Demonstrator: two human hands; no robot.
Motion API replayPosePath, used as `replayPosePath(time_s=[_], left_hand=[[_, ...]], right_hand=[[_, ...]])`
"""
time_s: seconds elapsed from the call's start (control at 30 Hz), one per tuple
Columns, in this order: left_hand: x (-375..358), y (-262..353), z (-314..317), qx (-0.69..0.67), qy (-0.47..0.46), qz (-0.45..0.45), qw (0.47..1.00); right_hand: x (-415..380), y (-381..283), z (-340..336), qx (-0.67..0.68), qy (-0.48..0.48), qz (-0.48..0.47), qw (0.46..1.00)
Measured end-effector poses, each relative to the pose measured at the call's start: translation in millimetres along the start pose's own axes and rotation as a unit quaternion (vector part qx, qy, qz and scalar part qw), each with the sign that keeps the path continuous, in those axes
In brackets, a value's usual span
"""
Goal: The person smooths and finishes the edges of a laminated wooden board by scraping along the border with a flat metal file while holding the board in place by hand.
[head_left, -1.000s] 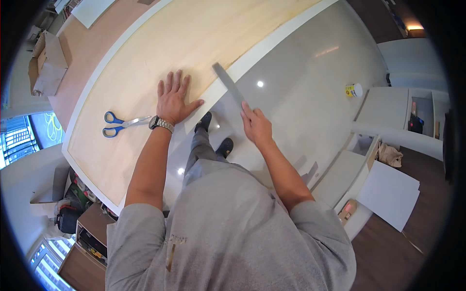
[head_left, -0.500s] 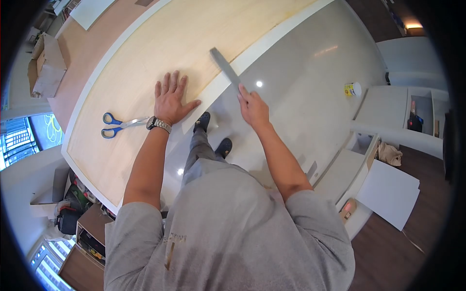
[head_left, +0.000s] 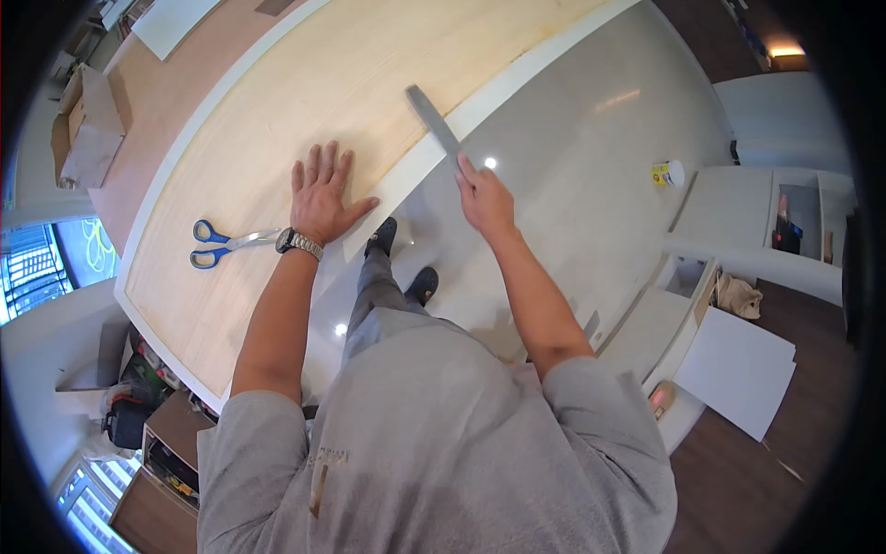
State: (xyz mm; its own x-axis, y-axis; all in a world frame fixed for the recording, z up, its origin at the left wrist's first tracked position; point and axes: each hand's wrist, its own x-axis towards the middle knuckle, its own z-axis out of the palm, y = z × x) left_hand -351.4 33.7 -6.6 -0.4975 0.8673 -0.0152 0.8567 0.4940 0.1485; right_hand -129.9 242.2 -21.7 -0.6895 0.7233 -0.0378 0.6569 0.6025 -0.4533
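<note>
Blue-handled scissors (head_left: 224, 243) lie on the pale wood surface (head_left: 305, 102), near its white-edged rim and just left of the left wrist, which wears a metal watch (head_left: 300, 243). The left hand (head_left: 322, 192) lies flat and released on the surface, fingers spread, holding nothing. To its right, the right hand (head_left: 484, 196) is clenched around one end of a flat grey blade (head_left: 434, 123), which slants up and left across the rim onto the wood. Far right, a small yellow-labelled can (head_left: 668, 173) stands on the grey floor (head_left: 572, 185).
</note>
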Motion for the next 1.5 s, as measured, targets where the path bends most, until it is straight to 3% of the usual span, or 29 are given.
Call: replayPosePath(time_s=[0.13,0.23,0.33,0.53,0.63,0.73,0.93,1.03,1.13,1.33,1.5], left_hand=[[3.1,0.1,-3.0,0.001,-0.008,0.001,1.000],[4.9,-0.9,-5.0,-0.009,-0.010,-0.003,1.000],[4.0,1.4,-8.7,-0.009,-0.015,-0.010,1.000],[2.6,-1.3,-2.5,-0.012,-0.013,-0.003,1.000],[4.2,-2.0,-4.1,-0.015,-0.013,-0.004,1.000],[6.9,-1.4,-3.7,-0.012,-0.002,-0.008,1.000],[1.7,0.4,-8.5,-0.011,-0.019,-0.003,1.000],[5.1,0.7,-10.4,-0.008,-0.030,-0.003,1.000],[7.1,-0.3,-5.6,0.000,-0.011,-0.005,1.000],[2.7,0.8,-7.2,0.001,-0.022,-0.002,1.000],[6.9,0.4,-11.3,-0.002,-0.028,-0.009,1.000]], right_hand=[[13.2,-0.9,-4.2,-0.025,0.009,-0.002,1.000],[-46.5,-1.3,-12.8,0.007,-0.036,0.016,0.999],[-61.1,7.6,-2.1,0.025,-0.019,0.014,0.999],[7.6,-3.6,-6.7,0.029,0.019,0.011,0.999],[-41.4,3.4,-6.7,-0.027,-0.029,0.013,0.999],[-77.7,9.0,-1.3,0.037,-0.031,0.024,0.999],[1.4,-4.1,2.1,0.017,0.022,-0.018,0.999],[-40.9,-7.3,-8.9,-0.035,-0.025,0.005,0.999],[-80.0,2.4,1.9,0.025,-0.023,0.005,0.999],[-6.0,-13.6,-1.1,0.010,0.005,-0.015,1.000],[-66.8,-7.0,0.2,-0.004,-0.039,-0.006,0.999]])
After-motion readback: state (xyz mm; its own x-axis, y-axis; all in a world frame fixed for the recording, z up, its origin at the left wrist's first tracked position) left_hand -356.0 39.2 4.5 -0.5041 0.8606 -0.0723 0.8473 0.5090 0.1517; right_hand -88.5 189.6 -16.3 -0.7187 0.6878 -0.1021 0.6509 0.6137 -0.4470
